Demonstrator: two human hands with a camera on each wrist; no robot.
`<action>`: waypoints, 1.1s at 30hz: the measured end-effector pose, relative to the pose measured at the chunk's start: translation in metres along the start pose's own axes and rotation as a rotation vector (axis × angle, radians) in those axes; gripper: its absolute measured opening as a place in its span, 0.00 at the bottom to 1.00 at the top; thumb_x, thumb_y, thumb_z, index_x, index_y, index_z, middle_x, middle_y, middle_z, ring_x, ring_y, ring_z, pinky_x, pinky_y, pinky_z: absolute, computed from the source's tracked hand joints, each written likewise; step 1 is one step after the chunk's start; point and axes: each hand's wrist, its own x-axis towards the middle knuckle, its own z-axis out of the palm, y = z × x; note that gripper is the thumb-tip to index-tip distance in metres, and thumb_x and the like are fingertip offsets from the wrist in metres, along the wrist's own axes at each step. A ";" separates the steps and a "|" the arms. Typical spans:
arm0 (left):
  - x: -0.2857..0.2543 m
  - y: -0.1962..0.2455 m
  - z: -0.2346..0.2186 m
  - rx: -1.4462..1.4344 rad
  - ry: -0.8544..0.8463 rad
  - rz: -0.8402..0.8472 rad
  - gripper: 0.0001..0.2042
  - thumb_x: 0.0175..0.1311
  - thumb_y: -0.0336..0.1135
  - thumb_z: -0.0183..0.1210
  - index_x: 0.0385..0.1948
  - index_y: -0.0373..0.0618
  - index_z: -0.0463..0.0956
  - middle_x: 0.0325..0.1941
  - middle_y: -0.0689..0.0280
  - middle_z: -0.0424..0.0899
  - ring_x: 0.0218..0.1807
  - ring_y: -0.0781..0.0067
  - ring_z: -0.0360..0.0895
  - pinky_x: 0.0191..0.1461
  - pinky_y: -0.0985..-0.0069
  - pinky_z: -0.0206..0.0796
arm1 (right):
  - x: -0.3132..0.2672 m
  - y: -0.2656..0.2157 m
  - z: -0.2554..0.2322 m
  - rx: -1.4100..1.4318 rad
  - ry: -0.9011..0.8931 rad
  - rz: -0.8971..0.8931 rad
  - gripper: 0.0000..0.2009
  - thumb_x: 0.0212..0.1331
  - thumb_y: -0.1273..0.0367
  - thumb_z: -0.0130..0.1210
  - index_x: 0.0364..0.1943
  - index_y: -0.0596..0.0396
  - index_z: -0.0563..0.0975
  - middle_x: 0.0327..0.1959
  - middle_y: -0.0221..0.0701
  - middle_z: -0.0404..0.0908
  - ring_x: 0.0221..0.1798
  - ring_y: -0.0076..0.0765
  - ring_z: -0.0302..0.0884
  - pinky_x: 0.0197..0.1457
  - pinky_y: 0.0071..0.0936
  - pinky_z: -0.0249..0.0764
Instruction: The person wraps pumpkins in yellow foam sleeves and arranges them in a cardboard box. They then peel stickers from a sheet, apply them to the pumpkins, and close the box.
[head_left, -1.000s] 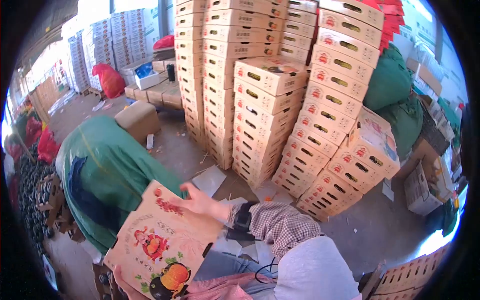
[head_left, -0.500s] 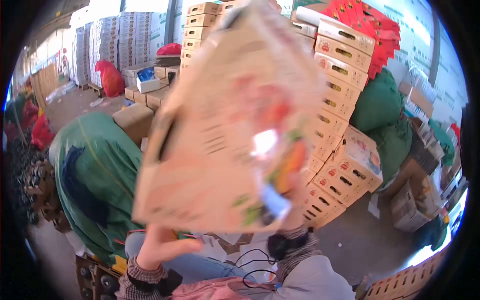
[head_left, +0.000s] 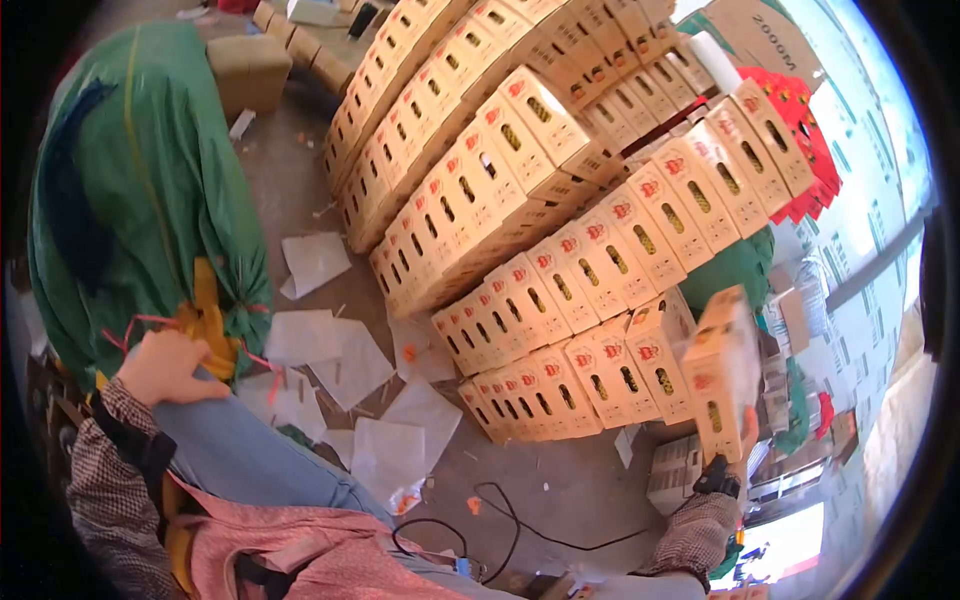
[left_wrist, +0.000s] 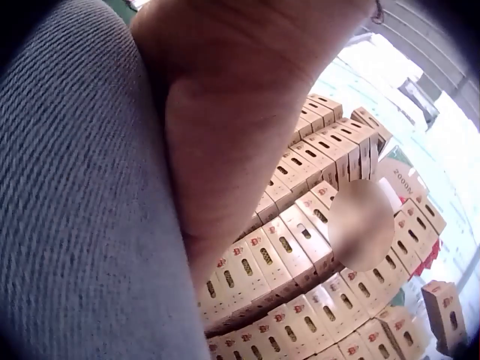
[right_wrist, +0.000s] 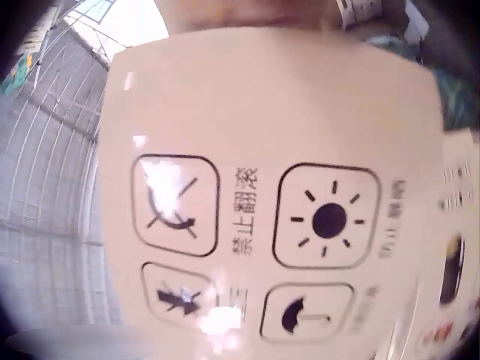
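Note:
My right hand (head_left: 747,440) holds a printed cardboard box (head_left: 718,375) out at arm's length on the right, gripping its near end. The box stands tilted, with an oval handle slot and a red logo on its narrow side. In the right wrist view a box panel (right_wrist: 247,112) with black handling symbols fills most of the picture; just a strip of the hand shows at the top. My left hand (head_left: 172,368) rests on the blue-jeaned knee (head_left: 215,425), holding nothing. Up close, the left wrist view shows that hand (left_wrist: 232,112) against the denim.
Tall stacks of matching boxes (head_left: 560,290) stand ahead, with a lower stack (head_left: 600,385) beside the held box. A large green sack (head_left: 150,200) is at the left. Paper sheets (head_left: 375,455) and a black cable (head_left: 515,530) lie on the floor. Red packaging (head_left: 800,150) hangs behind the stacks.
The box was across the lap, then raised in front of me, and is now far out to the right in my right hand. My left hand has let go and dropped to the knee. The view has tilted.

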 end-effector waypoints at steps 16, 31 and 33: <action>0.003 0.026 0.000 -0.201 0.601 0.187 0.16 0.59 0.40 0.61 0.45 0.41 0.74 0.42 0.56 0.77 0.48 0.53 0.73 0.52 0.62 0.67 | 0.144 0.148 0.082 -1.332 -0.135 -0.284 0.23 0.62 0.60 0.50 0.59 0.57 0.70 0.56 0.41 0.75 0.57 0.45 0.73 0.60 0.40 0.71; -0.272 0.052 0.137 -0.391 0.509 -0.232 0.13 0.59 0.33 0.59 0.45 0.42 0.76 0.45 0.59 0.77 0.49 0.57 0.75 0.53 0.64 0.69 | -0.271 0.466 0.632 -0.634 -2.033 -0.687 0.27 0.52 0.66 0.62 0.57 0.57 0.70 0.57 0.48 0.73 0.61 0.54 0.68 0.65 0.42 0.63; -0.292 0.070 0.150 -0.534 0.491 -0.396 0.12 0.60 0.32 0.58 0.44 0.41 0.76 0.45 0.60 0.78 0.48 0.58 0.77 0.52 0.66 0.71 | -0.336 0.462 0.700 -0.450 -2.134 -0.407 0.27 0.56 0.66 0.61 0.60 0.58 0.68 0.49 0.44 0.79 0.52 0.44 0.77 0.58 0.36 0.70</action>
